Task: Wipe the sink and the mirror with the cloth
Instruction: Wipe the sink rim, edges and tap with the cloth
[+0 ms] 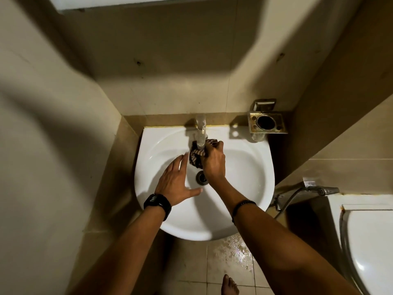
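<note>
Tight little bathroom here, beige tiled walls closing in on three sides, and a white wall-hung sink [148,145] right in the middle of the view. Over the basin we go: the right hand [212,162] has its fingers curled round a bunched brown striped cloth [195,155], holding it up directly beneath the spout of the chrome tap [201,128] at the back of the bowl. The cloth hangs in a crumpled wad, its lower end just above the drain [202,177].

The left hand [173,182] is spread flat and wide, fingers straight, thumb out towards the drain, holding nothing. Its fingertips sit just beside the cloth; whether they touch it, I cannot tell. There is a black watch [157,204] on that wrist and a dark bead bracelet [242,206] on the right one.

Off to the right, a tarnished metal tumbler holder [268,123] is fixed to the wall just above the sink's rim. Further right, a chrome bidet sprayer [321,190] with its hose [291,199] hangs beside a white toilet [372,241]. Down below, the floor tiles [234,252] glisten wet, and a bare foot [229,285] pokes in at the bottom edge.
</note>
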